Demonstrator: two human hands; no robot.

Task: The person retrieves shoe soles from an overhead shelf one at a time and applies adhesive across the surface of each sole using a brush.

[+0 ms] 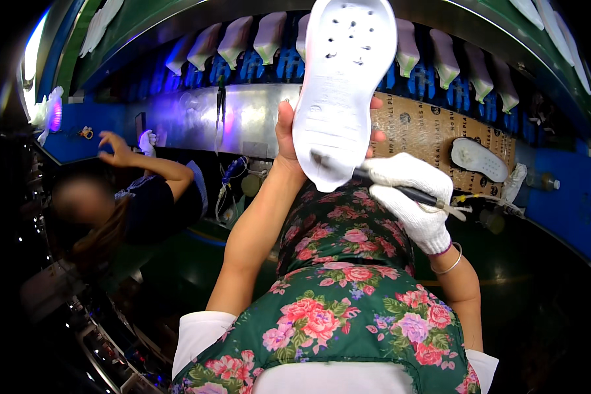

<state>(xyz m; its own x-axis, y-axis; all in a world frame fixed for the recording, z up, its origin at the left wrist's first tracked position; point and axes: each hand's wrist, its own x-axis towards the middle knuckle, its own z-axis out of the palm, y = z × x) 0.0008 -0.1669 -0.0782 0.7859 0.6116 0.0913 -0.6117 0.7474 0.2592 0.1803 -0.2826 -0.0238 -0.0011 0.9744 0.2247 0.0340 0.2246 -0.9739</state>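
My bare left hand [286,134] grips a white shoe sole [338,98] from beneath, with fingertips showing past its right edge. The sole is tilted up toward me; small holes dot its wide far end. In a white knit glove, my right hand [414,197] is closed around a dark-handled brush [417,195]. The brush's dark tip lies over the sole's near, narrow end and seems to touch it.
A row of shoe lasts [269,39] in blue holders lines the far side. Another white sole [479,159] lies on brown cardboard [414,131] at the right, near a bottle [545,181]. A metal plate [249,125] is left of centre. A co-worker's arm [157,167] reaches in from the left.
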